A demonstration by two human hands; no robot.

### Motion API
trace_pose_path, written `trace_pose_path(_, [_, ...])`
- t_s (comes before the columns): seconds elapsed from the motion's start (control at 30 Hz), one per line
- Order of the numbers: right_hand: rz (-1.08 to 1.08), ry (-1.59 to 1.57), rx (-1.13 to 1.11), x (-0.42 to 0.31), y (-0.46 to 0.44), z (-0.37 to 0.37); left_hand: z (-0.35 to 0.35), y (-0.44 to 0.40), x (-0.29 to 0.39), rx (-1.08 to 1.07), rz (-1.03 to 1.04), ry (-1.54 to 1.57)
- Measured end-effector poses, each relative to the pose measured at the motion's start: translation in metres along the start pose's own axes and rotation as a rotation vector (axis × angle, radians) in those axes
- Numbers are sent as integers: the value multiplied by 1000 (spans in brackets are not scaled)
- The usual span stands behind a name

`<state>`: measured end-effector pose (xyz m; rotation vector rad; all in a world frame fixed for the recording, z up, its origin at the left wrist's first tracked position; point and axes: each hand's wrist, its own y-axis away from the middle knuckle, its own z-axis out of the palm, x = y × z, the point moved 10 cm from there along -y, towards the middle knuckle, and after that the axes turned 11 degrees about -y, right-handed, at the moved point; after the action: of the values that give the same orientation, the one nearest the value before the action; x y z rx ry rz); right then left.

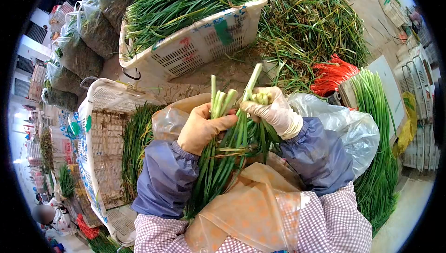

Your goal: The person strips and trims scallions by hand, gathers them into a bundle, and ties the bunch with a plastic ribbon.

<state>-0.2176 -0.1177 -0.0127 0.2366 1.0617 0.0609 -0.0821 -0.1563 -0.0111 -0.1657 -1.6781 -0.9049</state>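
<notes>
In a tan glove, my left hand (204,128) is closed round several green stalks (216,153), whose pale cut ends stick up above the thumb. My right hand (274,112), in a whitish glove, grips a smaller bunch of stalks (255,96) with pale ends at its fingertips. One longer stalk slants up from between the two hands. The leaves hang down over an orange-patterned plastic apron (246,206) on the lap. My right fingertips are partly hidden behind the stalks.
A white crate (200,43) heaped with green stalks stands ahead. Another crate (104,153) lies at the left with greens inside. Loose leaves (311,25) pile up at upper right, near red ties (332,74). Long stalks (376,160) lie at the right. A person (58,216) is at lower left.
</notes>
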Motion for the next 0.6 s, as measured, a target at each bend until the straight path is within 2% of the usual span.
trace_pose_path(0.2, [79,135,-44,21,-1,-5,-7,1,-14,-1,-58,-18])
trace_pose_path(0.27, [80,142,-55,24,-3,-9,-1,1,-1,16,132,-166])
trace_pose_path(0.33, [115,151,-138,26,-4,-3,-1,1,-3,-19,97,-218])
trace_pose_path(0.4, [138,174,-143,23,-3,-3,-1,4,-9,-39,-22,-163])
trace_pose_path(0.6, [177,239,-150,28,0,-7,-10,4,-15,10,3,-222])
